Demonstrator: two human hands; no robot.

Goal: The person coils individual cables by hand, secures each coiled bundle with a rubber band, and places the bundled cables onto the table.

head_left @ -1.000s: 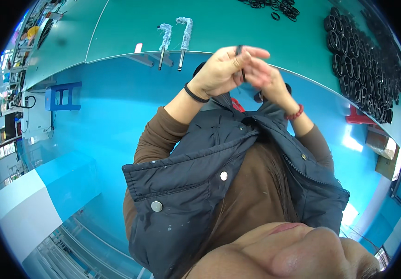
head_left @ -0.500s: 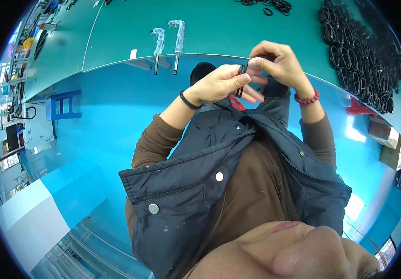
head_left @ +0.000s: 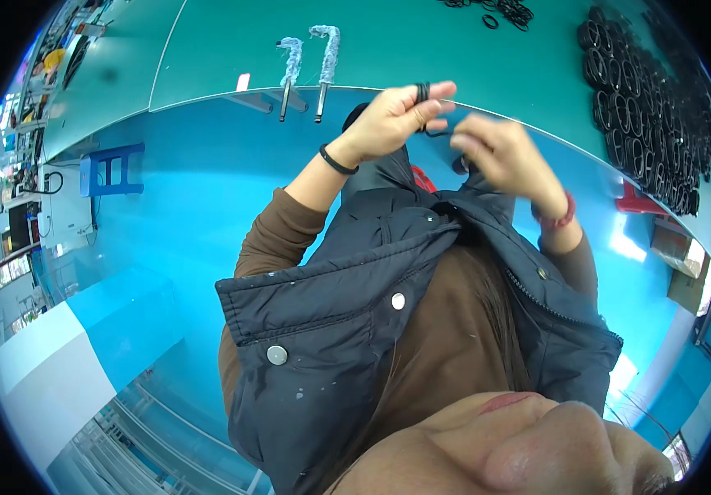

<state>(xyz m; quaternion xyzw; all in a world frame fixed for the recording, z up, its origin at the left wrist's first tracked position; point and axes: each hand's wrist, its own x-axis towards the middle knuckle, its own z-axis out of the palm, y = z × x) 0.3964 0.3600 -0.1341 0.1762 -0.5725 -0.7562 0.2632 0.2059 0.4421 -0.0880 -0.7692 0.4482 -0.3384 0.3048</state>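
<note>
I see my left hand (head_left: 388, 120) pinching a small black rubber ring (head_left: 422, 91) at its fingertips, just over the green table (head_left: 207, 49) edge, my right hand (head_left: 496, 153) beside it, fingers loosely curled, blurred.

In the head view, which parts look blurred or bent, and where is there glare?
Head view: the right hand is smeared by motion, while the left hand holding a small black ring stays sharper; the green table edge curves strongly from fisheye distortion; bright glare patches lie on the blue floor at the right; the rim is black.
</note>
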